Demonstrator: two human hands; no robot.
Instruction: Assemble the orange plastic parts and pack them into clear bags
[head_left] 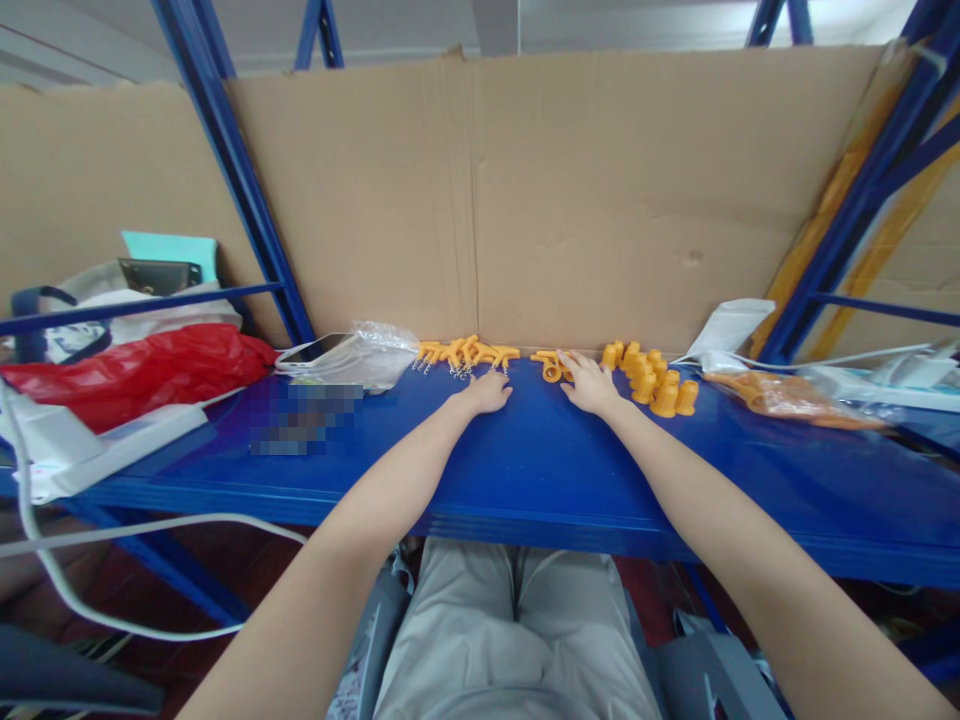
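Note:
Both my arms reach across a blue shelf (525,470) toward small orange plastic parts along the cardboard back wall. My left hand (487,391) lies on the shelf with fingers curled, its tips at a row of orange T-shaped pieces with screws (465,353). My right hand (590,384) rests palm down with fingers stretched, touching an orange ring-shaped piece (551,368). Just right of that hand stands a cluster of orange cone-shaped caps (652,378). Whether the left fingers pinch a piece is hidden.
A clear plastic bag (367,355) over a phone lies left of the parts. A red bag (142,370), white bags and a white cable (112,525) fill the left end. A bag of orange parts (787,395) and white packaging (731,325) sit right. Blue rack posts (240,180) flank the shelf.

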